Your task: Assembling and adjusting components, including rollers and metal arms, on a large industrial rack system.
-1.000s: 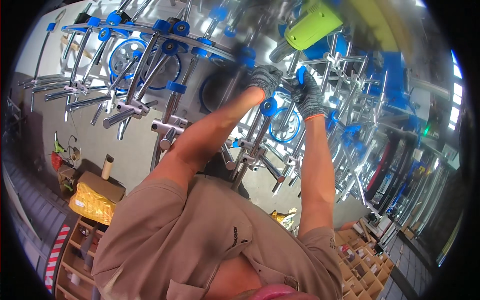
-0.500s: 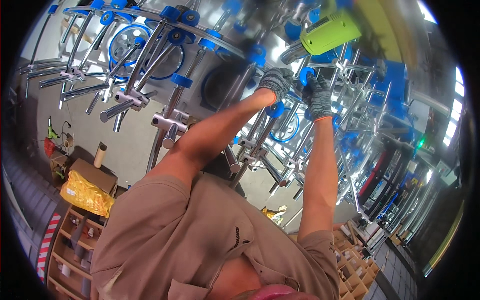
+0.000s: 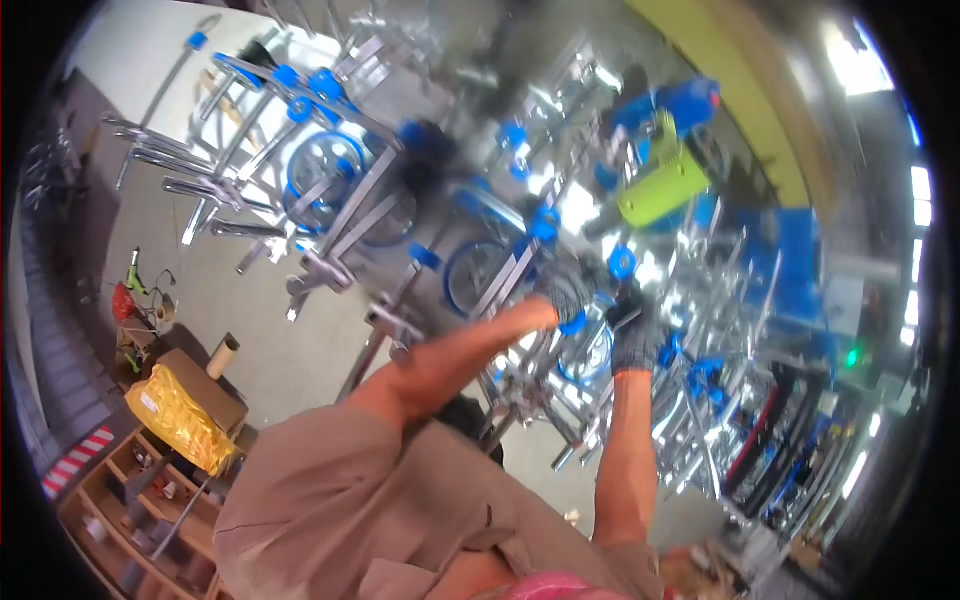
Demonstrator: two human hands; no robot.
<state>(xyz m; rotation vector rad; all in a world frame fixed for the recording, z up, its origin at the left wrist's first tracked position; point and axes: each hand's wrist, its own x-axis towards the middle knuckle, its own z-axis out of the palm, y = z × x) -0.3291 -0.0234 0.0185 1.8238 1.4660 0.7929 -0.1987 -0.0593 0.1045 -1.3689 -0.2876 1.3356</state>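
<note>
My left hand [image 3: 566, 287], in a grey knit glove with an orange cuff, is curled among chrome tubes; what lies inside its fingers is hidden. Just right of it, my right hand [image 3: 633, 335], gloved alike, is beneath a small blue ring-shaped part [image 3: 621, 262]. Motion smears the right fingers, so their grip is unclear. Beyond both hands a lime-green tool body [image 3: 665, 188] lies at an angle, its darker end pointing toward the left hand. A blue-rimmed wheel [image 3: 585, 355] shows below, between my forearms.
Chrome tube frames with clamps [image 3: 325, 270] and blue fittings spread across the left and middle. Blue panels [image 3: 780, 250] stand at right, near a yellow curved surface [image 3: 735, 90]. At lower left are a yellow plastic bag [image 3: 180, 415], a cardboard tube [image 3: 223, 355] and a compartmented wooden shelf [image 3: 120, 510].
The whole view has shifted, so the frames, tool and hands appear lower. My right hand has drawn slightly nearer to me, away from the blue ring. The left hand stays among the tubes.
</note>
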